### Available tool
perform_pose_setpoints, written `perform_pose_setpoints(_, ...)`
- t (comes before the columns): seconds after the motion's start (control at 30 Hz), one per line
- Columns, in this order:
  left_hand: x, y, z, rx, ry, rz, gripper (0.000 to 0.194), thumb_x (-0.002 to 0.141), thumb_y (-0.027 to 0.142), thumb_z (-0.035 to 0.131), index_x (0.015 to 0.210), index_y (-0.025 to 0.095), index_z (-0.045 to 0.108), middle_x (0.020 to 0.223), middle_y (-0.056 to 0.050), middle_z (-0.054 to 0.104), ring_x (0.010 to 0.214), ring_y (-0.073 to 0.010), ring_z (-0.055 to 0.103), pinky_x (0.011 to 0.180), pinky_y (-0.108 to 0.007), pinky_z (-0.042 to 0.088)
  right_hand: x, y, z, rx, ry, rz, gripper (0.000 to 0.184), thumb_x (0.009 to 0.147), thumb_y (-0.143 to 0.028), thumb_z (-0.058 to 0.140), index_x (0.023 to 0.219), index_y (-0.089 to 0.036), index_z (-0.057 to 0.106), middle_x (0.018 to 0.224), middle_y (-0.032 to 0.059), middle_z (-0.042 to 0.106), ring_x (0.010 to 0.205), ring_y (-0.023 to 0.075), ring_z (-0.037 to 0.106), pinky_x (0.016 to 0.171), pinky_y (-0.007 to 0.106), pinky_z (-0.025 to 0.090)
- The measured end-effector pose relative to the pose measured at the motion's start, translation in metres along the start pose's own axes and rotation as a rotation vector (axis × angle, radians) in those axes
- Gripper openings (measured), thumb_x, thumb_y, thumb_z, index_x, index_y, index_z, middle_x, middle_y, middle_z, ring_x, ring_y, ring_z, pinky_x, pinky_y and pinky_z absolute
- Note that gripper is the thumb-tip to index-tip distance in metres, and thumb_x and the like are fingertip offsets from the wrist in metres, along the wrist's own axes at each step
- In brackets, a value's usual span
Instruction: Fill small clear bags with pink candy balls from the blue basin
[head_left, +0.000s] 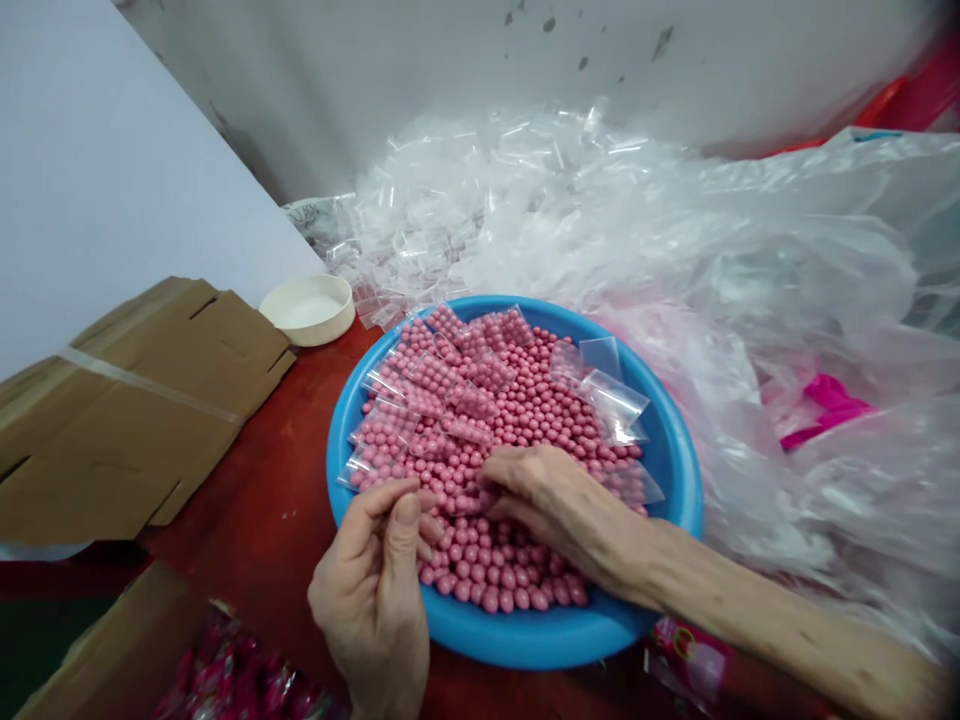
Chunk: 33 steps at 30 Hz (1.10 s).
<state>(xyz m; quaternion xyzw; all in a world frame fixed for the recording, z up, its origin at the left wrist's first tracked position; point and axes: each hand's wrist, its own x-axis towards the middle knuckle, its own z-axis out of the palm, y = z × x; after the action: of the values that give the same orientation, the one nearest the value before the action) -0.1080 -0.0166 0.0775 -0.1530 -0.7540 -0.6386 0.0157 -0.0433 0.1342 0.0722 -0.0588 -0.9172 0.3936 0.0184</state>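
A wide blue plastic basin (525, 640) holds a mass of round pink beads or sweets (510, 400). Several small clear bags filled with the pink balls (435, 375) lie across its far left side, and a few emptier clear bags (607, 395) rest at its right. My left hand (371, 590) is raised over the near rim, its thumb and fingertips pinched together beside the balls. My right hand (547, 500) reaches in from the right, its fingers low over the balls and close to my left fingertips. Anything thin between the fingers is hard to make out.
The basin stands on a red tabletop (270, 540). Flattened cardboard (142, 400) lies at the left, beside a white round dish (307, 308). A heap of clear bags (427, 210) and crumpled plastic sheeting (750, 300) fill the back and right. A cardboard box of wrapped sweets (232, 680) sits at the near left.
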Motion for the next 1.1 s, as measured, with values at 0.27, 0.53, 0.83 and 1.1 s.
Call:
perform_pose_setpoints(0.27, 0.000, 0.003, 0.001, -0.005, 0.020, -0.018, 0.010, 0.080, 0.027, 0.063, 0.080, 0.018, 0.066, 0.065, 0.002, 0.068, 0.049, -0.0078, 0.058, 0.046, -0.015, 0.048, -0.004, -0.001, -0.017, 0.478, 0.071, 0.041, 0.020, 0.083, -0.030, 0.062, 0.070, -0.015, 0.064, 0.063, -0.0035, 0.058, 0.060, 0.0102, 0.052, 0.057, 0.022, 0.037)
perform_pose_setpoints(0.53, 0.003, 0.001, 0.001, 0.040, -0.116, -0.003, 0.015, 0.074, 0.027, 0.068, 0.086, 0.019, 0.067, 0.070, 0.002, 0.067, 0.057, -0.0097, 0.061, 0.050, -0.016, 0.050, -0.004, -0.006, -0.011, 0.611, 0.112, 0.080, 0.024, 0.079, -0.037, 0.066, 0.071, -0.014, 0.064, 0.062, -0.0030, 0.057, 0.060, 0.0105, 0.050, 0.058, 0.022, 0.039)
perform_pose_setpoints(0.83, 0.011, -0.003, -0.004, 0.177, -0.428, 0.131, 0.012, 0.074, 0.018, 0.068, 0.085, 0.024, 0.066, 0.068, 0.007, 0.067, 0.054, -0.0062, 0.060, 0.051, -0.012, 0.049, -0.005, -0.007, -0.004, 0.580, 0.064, 0.035, 0.009, 0.080, -0.023, 0.066, 0.077, -0.014, 0.062, 0.065, -0.0042, 0.056, 0.059, 0.0084, 0.048, 0.053, 0.019, 0.036)
perform_pose_setpoints(1.1, 0.008, -0.006, -0.004, 0.185, -0.385, 0.066, 0.014, 0.077, 0.026, 0.066, 0.089, 0.020, 0.066, 0.072, 0.001, 0.070, 0.059, -0.0112, 0.065, 0.053, -0.017, 0.052, -0.008, -0.015, -0.011, 0.440, 0.248, -0.081, 0.013, 0.077, -0.008, 0.068, 0.085, -0.017, 0.065, 0.081, -0.0016, 0.067, 0.075, 0.0126, 0.061, 0.067, 0.024, 0.045)
